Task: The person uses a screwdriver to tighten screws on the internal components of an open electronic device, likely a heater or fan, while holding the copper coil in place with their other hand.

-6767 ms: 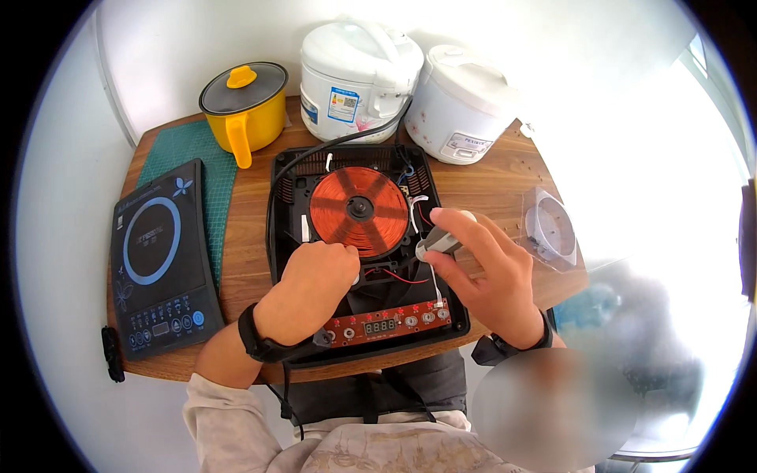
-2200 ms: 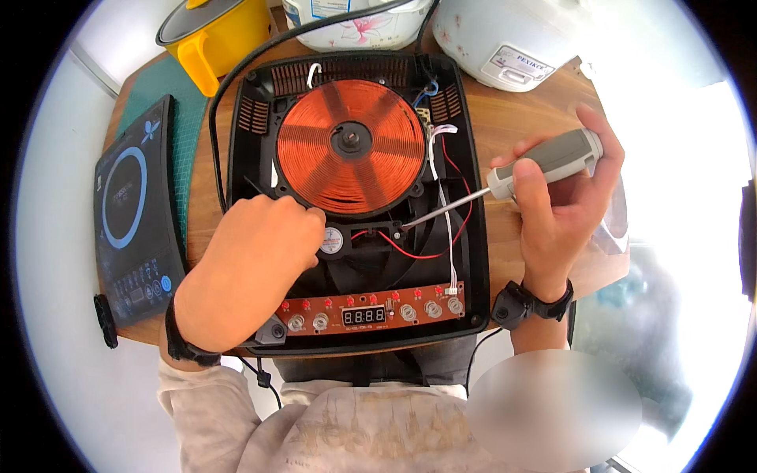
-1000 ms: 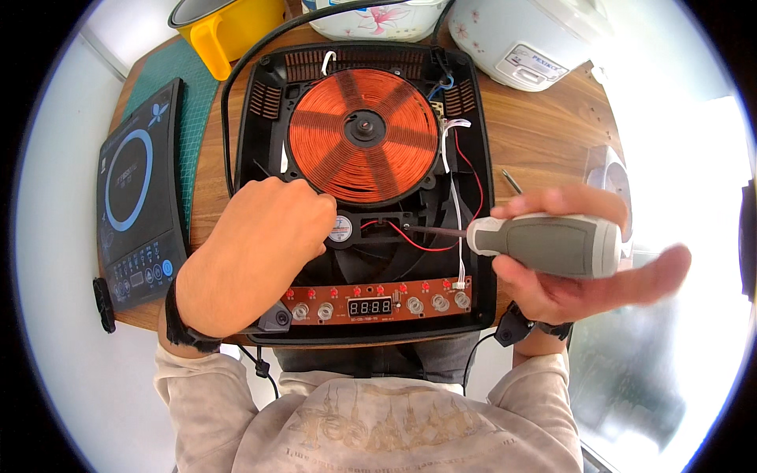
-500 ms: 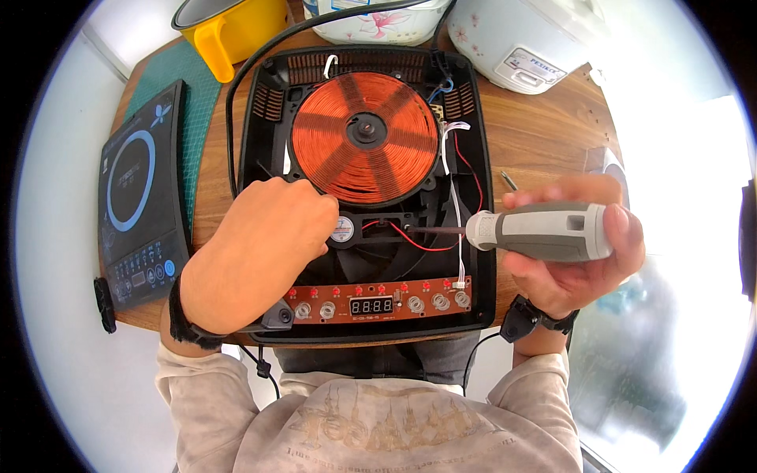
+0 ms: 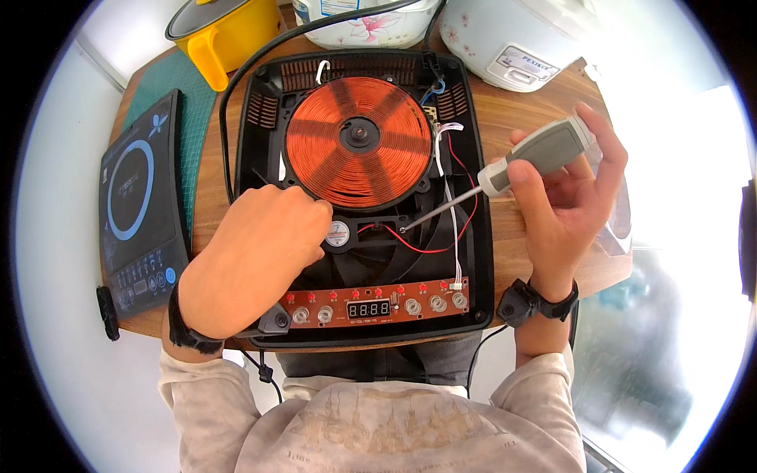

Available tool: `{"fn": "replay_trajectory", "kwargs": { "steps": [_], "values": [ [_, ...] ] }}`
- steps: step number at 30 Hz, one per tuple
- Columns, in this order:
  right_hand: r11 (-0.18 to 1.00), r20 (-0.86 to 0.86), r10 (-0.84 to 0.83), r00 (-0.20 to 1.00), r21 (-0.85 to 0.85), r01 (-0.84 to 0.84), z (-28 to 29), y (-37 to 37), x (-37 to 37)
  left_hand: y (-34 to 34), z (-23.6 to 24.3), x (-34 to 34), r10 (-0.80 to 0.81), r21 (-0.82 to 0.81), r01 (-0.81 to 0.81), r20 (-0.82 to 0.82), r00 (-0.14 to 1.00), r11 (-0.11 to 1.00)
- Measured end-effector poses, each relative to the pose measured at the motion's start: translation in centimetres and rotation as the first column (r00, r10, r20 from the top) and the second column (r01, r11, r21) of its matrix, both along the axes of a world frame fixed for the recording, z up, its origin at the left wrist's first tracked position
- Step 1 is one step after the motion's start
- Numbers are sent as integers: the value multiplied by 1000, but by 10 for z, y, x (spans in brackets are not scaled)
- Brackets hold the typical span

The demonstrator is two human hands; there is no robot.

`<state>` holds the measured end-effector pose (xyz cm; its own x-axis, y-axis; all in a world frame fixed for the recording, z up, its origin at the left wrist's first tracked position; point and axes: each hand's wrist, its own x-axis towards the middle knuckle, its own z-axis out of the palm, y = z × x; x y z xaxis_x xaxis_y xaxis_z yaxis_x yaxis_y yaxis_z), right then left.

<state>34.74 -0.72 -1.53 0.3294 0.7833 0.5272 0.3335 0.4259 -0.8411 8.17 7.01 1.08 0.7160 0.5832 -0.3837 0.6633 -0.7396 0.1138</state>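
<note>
My right hand (image 5: 564, 197) grips a grey screwdriver (image 5: 538, 154) at a slant, thumb on its side, its shaft reaching down to a screw (image 5: 403, 229) on the black fan bracket (image 5: 374, 240) inside an opened induction cooker (image 5: 478, 307). My left hand (image 5: 252, 256) rests curled at the bracket's left side, beside the round fan label (image 5: 337, 233); whatever its fingertips hold is hidden. Just above sits the copper coil (image 5: 323, 158). Thin red and white wires run past the screwdriver, and a brown control board (image 5: 414, 315) lies along the cooker's near edge.
A detached cooker top panel (image 5: 142, 213) lies on a green mat (image 5: 185, 118) at the left. At the back stand a yellow pot (image 5: 229, 43) and two white rice cookers (image 5: 367, 27) (image 5: 505, 39). A clear plastic container (image 5: 619, 225) is partly hidden behind my right hand.
The screwdriver's handle has swung from nearly level to tilted up and right, my right hand rising with it; its tip stays at the bracket. My left hand has barely moved.
</note>
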Motion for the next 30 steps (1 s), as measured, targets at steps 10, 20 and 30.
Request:
{"fn": "replay_trajectory", "kwargs": {
  "steps": [10,20,30],
  "values": [
    [999,32,41,999,-21,-40,3,1,5,0,0,-4,-27,22,26,54,998,999],
    [967,119,232,965,82,-242,1,2,8,-1,0,-3,-58,42,55,66,996,998],
    [973,5,223,975,67,-223,-2,1,11,0,3,-4,-52,32,49,89,995,998]
  ]
}}
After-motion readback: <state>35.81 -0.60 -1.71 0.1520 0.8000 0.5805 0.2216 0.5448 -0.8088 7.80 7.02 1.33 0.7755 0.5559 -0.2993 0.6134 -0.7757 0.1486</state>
